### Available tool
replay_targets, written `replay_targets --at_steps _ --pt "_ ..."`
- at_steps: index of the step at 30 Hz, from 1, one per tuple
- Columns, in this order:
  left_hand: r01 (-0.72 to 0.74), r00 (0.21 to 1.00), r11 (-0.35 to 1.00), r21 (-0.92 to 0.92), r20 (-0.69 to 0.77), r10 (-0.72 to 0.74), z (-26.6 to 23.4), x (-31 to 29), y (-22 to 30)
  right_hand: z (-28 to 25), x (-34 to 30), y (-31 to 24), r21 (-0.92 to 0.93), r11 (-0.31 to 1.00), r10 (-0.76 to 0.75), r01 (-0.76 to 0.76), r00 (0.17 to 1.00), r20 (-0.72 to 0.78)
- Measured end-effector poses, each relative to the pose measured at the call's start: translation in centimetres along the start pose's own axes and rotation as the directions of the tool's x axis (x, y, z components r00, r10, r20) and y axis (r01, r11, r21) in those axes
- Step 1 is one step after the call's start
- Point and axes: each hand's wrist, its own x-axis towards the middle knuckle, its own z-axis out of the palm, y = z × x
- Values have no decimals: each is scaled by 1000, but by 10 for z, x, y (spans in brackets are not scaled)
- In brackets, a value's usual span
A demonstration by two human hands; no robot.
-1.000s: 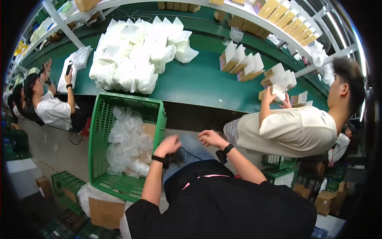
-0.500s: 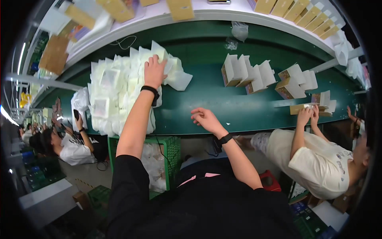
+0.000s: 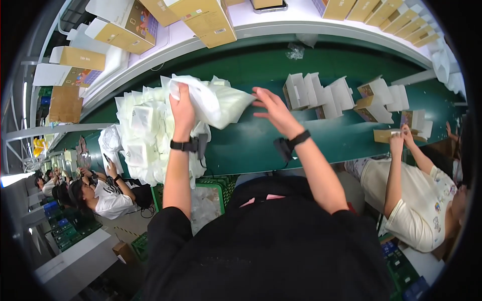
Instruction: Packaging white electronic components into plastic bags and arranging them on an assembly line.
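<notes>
My left hand (image 3: pixel 183 108) grips a white, translucent plastic pouch (image 3: pixel 216 103) by its left end, lifted above the green bench. What lies inside the pouch is hard to make out. At the pouch's right corner, my right hand (image 3: pixel 275 111) has its fingers spread; whether the fingertips touch the corner I cannot tell. To the left and beneath my left hand lies a large heap of similar pale pouches (image 3: pixel 143 135), packed closely in rows.
Several open cartons (image 3: pixel 334 98) stand on the green bench (image 3: pixel 251 150) to the right. A shelf (image 3: pixel 281 25) with brown boxes runs along the far side. Below the bench sits a green crate (image 3: pixel 223 195) of clear plastic. A co-worker (image 3: pixel 416 200) handles a carton at right.
My left hand has taken up a pouch from the heap and raised it. My right hand has moved up and forward to the pouch's corner, its fingers spreading.
</notes>
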Motion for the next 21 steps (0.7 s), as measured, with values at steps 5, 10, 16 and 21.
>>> replay_targets --at_steps 5,10,16,21 --pt "390 721 546 -741 615 319 -13 -40 1 -1 -41 -14 480 610 263 -631 732 628" --pt "-39 920 773 -633 279 275 -7 -90 8 -10 -109 -30 466 819 136 -335 902 410" --pt "747 524 -179 -640 732 -436 15 -153 23 -35 -134 -24 459 875 46 -156 969 241" --pt "433 882 868 -241 311 -354 23 -209 -62 -7 -140 -40 -81 996 -38 45 996 84"
